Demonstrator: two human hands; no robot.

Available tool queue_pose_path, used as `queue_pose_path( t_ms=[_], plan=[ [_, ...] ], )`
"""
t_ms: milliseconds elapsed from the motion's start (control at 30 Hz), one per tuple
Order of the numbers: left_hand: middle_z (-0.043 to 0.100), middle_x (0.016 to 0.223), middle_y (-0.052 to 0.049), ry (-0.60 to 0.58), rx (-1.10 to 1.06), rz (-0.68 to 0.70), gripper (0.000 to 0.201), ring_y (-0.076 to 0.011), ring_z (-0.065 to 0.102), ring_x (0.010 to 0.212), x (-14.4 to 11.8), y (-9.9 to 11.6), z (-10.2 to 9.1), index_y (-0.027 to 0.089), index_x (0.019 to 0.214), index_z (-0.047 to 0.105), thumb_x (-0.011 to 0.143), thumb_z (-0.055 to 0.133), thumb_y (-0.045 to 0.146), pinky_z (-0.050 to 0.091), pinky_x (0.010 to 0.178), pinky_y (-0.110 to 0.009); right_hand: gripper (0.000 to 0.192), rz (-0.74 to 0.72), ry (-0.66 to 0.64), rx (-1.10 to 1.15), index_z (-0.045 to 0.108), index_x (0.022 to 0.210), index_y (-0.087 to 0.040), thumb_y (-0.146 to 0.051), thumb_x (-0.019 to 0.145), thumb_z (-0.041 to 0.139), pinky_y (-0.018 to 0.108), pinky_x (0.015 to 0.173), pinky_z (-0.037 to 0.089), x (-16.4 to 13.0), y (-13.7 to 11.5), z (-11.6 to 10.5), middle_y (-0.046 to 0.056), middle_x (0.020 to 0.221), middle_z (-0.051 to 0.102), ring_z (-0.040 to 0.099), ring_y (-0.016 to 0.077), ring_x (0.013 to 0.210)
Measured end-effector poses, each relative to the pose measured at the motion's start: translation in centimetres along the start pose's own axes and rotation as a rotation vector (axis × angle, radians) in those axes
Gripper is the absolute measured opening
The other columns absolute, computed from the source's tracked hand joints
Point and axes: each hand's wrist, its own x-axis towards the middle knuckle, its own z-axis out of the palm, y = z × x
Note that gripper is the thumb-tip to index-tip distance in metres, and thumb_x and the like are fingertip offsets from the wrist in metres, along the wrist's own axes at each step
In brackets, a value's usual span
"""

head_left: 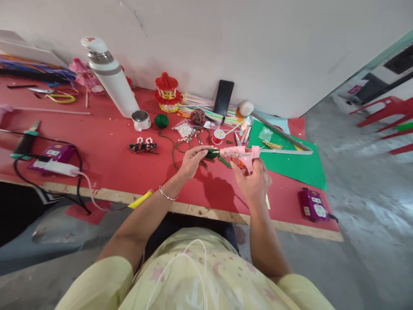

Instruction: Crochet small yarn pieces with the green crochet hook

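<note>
Red tabletop [106, 159] against a white wall. Right hand [253, 183], fingers wrapped around the grip, holds a pink glue gun [240, 152] above it, long axis horizontal, nozzle pointing left. Left hand [193, 160] fingers pinch a small green piece [212, 153] at the nozzle.

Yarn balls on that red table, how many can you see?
2. A green yarn ball sits beside the metal cup, and a multicoloured yarn ball lies right of it, below the red ornament. More may be hidden in the clutter.
</note>
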Motion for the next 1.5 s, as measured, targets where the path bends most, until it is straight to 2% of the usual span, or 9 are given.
queue_pose_path(
  t_ms=[167,267,400,700,1000,1167,1500],
  plan=[
    [0.077,0.103,-0.011,-0.051,0.058,0.033,0.048,-0.0224,0.078,0.083,-0.06,0.11,0.21,0.014,0.122,0.069,0.079,0.077,0.033,0.058,0.051,-0.022,0.052,-0.088,0.063,-0.049,0.064,0.116,-0.016,-0.062,0.092,0.063,0.032,0.066,0.046,-0.16,0.23,0.66,0.014,0.097,0.074,0.071,0.0275,0.089],
    [0.076,0.099,-0.01,-0.048,0.104,0.081,0.045,-0.0211,0.077,0.084,-0.08,0.03,0.29,0.014,0.118,0.068,0.077,0.08,0.028,0.057,0.051,-0.021,0.05,-0.076,0.102,-0.057,0.065,0.113,-0.016,-0.061,0.092,0.064,0.032,0.066,0.045,-0.1,0.25,0.48,0.013,0.096,0.074,0.071,0.0266,0.086],
    [0.076,0.099,-0.01,-0.057,0.08,0.08,0.039,-0.0215,0.077,0.086,-0.14,0.0,0.21,0.014,0.115,0.068,0.081,0.076,0.03,0.057,0.052,-0.021,0.046,-0.06,0.14,-0.08,0.066,0.109,-0.016,-0.058,0.091,0.066,0.032,0.065,0.044,0.04,0.41,0.06,0.012,0.094,0.073,0.07,0.0256,0.083],
    [0.077,0.089,-0.008,-0.029,0.06,0.052,0.032,-0.0198,0.076,0.079,-0.19,0.22,0.39,0.015,0.108,0.068,0.082,0.075,0.033,0.056,0.049,-0.021,0.04,-0.111,0.119,-0.096,0.066,0.111,-0.019,-0.054,0.094,0.062,0.031,0.063,0.041,-0.43,0.43,0.51,0.009,0.088,0.071,0.068,0.024,0.08],
    [0.069,0.077,-0.002,0.02,0.089,-0.009,0.032,-0.018,0.075,0.064,-0.06,0.32,0.84,0.017,0.09,0.058,0.077,0.078,0.037,0.048,0.04,-0.018,0.038,-0.098,0.123,-0.088,0.065,0.108,-0.02,-0.055,0.094,0.06,0.032,0.064,0.043,-0.41,0.55,0.08,0.01,0.089,0.072,0.069,0.0258,0.082],
    [0.071,0.08,-0.004,0.015,0.1,-0.03,0.034,-0.0181,0.076,0.064,0.01,0.38,0.84,0.016,0.093,0.059,0.08,0.076,0.043,0.048,0.04,-0.018,0.037,-0.111,0.104,-0.095,0.065,0.111,-0.019,-0.052,0.094,0.06,0.032,0.064,0.044,-0.62,0.48,0.03,0.011,0.092,0.073,0.07,0.0257,0.082],
    [0.073,0.086,-0.006,-0.019,0.104,-0.023,0.033,-0.0202,0.077,0.068,0.03,0.07,0.6,0.014,0.101,0.063,0.084,0.072,0.041,0.051,0.042,-0.02,0.033,-0.119,0.093,-0.153,0.067,0.11,-0.019,-0.048,0.094,0.06,0.032,0.061,0.038,-0.5,0.33,-0.17,0.009,0.089,0.073,0.067,0.0238,0.076]
  ],
)
